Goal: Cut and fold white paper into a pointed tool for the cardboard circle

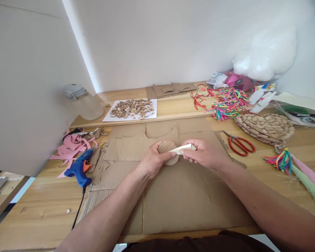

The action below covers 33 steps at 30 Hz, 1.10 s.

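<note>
My left hand is closed round the left edge of a round cardboard disc, its thumb lying against a cream-white flat strip. The other end of this strip is pinched in my right hand, thumb on the front and fingers curled behind. The strip slants across the upper right of the disc; whether it is stuck there I cannot tell. Beneath both hands lies a large sheet of brown cardboard.
Left: a blue glue gun, pink scraps, a clear jar. Behind: brown chips on white paper. Right: red-handled scissors, a woven round mat, colourful tassels, white bottles.
</note>
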Each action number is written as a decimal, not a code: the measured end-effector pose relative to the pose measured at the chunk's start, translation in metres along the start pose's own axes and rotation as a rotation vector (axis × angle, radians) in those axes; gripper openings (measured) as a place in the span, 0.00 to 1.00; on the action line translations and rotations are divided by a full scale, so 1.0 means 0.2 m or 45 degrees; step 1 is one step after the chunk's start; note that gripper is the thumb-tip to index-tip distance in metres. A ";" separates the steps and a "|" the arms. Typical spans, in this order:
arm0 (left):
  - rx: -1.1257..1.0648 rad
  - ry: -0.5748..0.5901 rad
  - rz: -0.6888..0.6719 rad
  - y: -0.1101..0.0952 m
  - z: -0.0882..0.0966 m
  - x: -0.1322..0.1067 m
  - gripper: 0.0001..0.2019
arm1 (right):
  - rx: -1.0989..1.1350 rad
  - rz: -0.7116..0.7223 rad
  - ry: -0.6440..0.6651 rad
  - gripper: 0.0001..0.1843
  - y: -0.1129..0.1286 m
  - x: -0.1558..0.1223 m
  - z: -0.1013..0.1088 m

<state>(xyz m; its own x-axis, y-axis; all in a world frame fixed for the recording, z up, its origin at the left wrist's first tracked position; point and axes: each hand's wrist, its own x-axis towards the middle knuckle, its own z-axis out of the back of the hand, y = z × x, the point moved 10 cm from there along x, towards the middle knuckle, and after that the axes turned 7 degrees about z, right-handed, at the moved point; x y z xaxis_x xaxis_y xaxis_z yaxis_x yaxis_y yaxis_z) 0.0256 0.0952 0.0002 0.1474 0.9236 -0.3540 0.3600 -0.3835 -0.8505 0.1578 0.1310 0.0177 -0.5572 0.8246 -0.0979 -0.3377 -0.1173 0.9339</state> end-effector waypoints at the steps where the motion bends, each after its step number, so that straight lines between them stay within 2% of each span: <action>1: 0.011 -0.005 -0.020 0.00 0.00 0.00 0.22 | -0.011 0.020 -0.005 0.07 0.01 0.00 0.00; 8: 0.081 -0.005 -0.045 -0.01 0.01 0.00 0.20 | -0.143 0.061 -0.041 0.15 0.04 -0.01 0.01; 12: 0.167 0.086 -0.024 -0.01 0.00 0.00 0.30 | -0.109 0.058 -0.037 0.15 0.03 0.00 0.01; 15: 0.329 0.084 -0.090 -0.05 0.01 0.00 0.34 | -0.068 0.041 -0.066 0.16 0.02 0.01 0.03; 22: 0.991 -0.126 -0.309 -0.17 0.04 -0.02 0.32 | -0.124 0.033 -0.150 0.17 0.04 0.00 0.09; 26: 1.215 -0.348 -0.568 -0.28 0.03 -0.09 0.33 | -0.138 0.048 -0.183 0.15 0.03 0.00 0.11; 29: 1.092 -0.437 -0.629 -0.33 0.05 -0.12 0.17 | -0.085 0.088 -0.204 0.14 0.04 0.00 0.11; 30: 1.004 -0.409 -0.589 -0.32 0.06 -0.12 0.16 | -0.075 0.096 -0.208 0.14 0.04 0.00 0.11; 33: 0.761 -0.252 -0.405 -0.25 0.06 -0.07 0.22 | -0.087 0.103 -0.206 0.15 0.06 0.00 0.10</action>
<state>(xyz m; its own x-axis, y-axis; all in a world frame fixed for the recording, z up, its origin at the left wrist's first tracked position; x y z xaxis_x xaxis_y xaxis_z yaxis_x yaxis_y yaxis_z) -0.0052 0.1010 0.0425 -0.0717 0.9951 -0.0684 -0.2184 -0.0826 -0.9724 0.1696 0.1402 0.0349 -0.4571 0.8886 0.0384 -0.3505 -0.2197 0.9104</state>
